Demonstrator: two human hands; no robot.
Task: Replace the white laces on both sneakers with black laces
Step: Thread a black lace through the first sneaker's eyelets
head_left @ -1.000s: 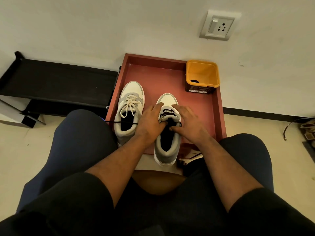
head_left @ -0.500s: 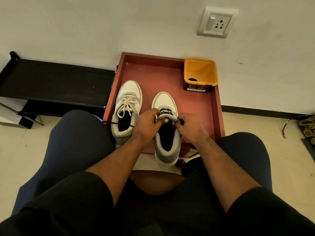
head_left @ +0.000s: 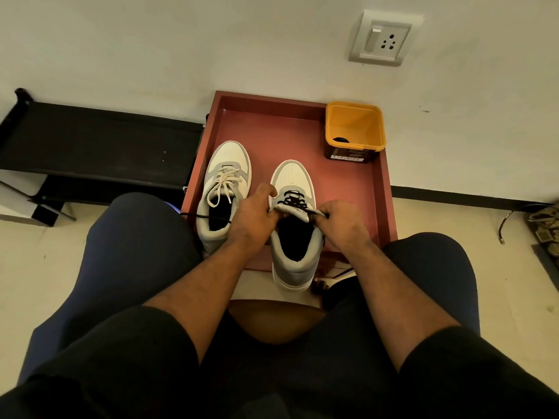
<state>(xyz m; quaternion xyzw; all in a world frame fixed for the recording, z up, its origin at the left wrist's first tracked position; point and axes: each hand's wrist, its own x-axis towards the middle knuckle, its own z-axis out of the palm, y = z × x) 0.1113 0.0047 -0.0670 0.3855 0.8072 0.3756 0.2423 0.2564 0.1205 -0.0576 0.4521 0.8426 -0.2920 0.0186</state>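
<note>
Both hands have drawn back from the toe: left hand [head_left: 252, 214] and right hand [head_left: 341, 217] now pinch the black lace [head_left: 292, 199] ends on the right sneaker [head_left: 295, 219], tightening; left sneaker [head_left: 225, 189] remains white-laced.

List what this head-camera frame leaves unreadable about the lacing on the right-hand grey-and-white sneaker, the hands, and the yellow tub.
- Upper eyelets of the right-hand grey-and-white sneaker: hidden by the left hand and right hand.
- Ends of the black lace: hidden inside the curled fingers.
- Dark item in the yellow square plastic tub: too small to identify, partly behind the tub wall.
- Tub label: too small to read.
</note>
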